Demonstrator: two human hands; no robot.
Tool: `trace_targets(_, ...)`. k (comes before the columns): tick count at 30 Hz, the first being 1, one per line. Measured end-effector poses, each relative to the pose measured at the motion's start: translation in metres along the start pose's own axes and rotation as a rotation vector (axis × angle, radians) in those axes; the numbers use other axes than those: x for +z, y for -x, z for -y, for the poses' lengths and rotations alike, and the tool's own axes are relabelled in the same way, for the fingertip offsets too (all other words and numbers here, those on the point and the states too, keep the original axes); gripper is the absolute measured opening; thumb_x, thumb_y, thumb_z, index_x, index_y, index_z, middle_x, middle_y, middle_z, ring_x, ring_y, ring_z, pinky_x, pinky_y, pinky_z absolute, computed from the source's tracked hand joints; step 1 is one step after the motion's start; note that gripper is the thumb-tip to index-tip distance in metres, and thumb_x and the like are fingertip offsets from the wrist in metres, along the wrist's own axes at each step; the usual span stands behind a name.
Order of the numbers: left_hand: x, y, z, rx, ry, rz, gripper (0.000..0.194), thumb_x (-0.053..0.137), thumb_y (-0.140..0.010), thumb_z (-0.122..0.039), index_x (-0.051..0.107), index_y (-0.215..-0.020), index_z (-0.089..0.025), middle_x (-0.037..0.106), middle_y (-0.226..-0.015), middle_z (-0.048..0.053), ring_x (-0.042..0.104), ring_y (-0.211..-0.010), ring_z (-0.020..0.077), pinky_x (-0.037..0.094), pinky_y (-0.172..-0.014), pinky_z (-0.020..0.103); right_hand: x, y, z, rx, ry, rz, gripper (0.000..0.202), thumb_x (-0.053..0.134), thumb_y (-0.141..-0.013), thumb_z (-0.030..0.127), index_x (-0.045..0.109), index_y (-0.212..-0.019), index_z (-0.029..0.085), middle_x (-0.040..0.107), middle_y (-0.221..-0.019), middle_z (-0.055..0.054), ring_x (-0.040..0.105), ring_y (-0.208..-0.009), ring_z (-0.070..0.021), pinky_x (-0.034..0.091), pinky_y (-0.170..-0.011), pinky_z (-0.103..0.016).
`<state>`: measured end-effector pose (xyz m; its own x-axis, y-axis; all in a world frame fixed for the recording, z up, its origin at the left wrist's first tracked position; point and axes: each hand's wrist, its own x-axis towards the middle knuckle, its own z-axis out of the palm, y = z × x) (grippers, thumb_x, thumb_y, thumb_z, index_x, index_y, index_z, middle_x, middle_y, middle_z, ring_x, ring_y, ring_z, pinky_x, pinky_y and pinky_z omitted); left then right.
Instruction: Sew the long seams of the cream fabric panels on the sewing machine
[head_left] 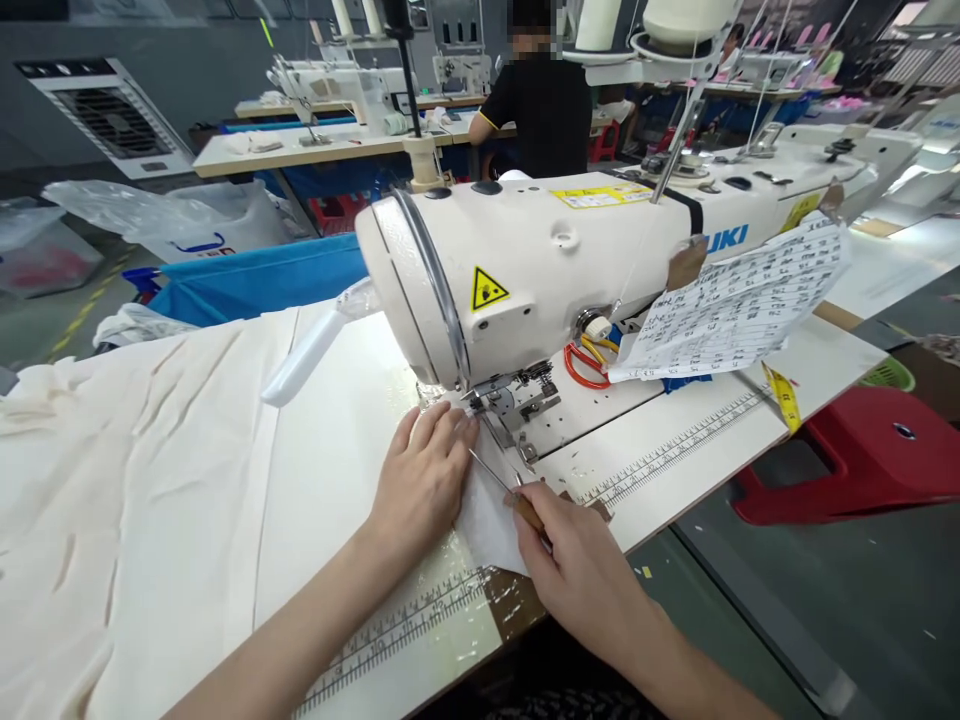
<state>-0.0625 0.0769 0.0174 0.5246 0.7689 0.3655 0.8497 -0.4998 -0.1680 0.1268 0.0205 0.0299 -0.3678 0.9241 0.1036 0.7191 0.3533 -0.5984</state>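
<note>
White cloth (484, 525) by the machine (517, 260): left hand (424, 470) is pressing flat, right hand (589, 565) gripping an awl (526, 510). Probably aligning; next needs steady feeding.

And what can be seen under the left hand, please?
White cloth shows from under the left hand, toward the right hand. What lies directly beneath is covered and cannot be seen.

A dark grey wall (202, 90) spans the upper left, with a white air cooler (150, 140) before it. The grey-green floor (847, 590) bears a yellow striped line (79, 320) at left. 1 red stool (892, 430) stands at right. Farther back are a pale, wood-edged worktable (225, 150) and 1 smaller red seat (604, 142). Bright light shows at the top right.
</note>
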Motion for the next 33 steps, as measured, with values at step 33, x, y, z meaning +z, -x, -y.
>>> trace_targets(33,-0.001,0.01,-0.028,0.051,0.092,0.008,0.044,0.035,-0.096,-0.022,0.058,-0.128,-0.002,0.059,-0.132,0.019,0.052,-0.124,0.0323,0.038,-0.109,0.052,-0.032,0.033,-0.045,0.208,-0.335,-0.102,0.024,0.042,-0.103,0.036,0.06,-0.102,0.021,0.054,-0.062,0.003,0.048,-0.051,-0.014,0.038,-0.046,-0.024)
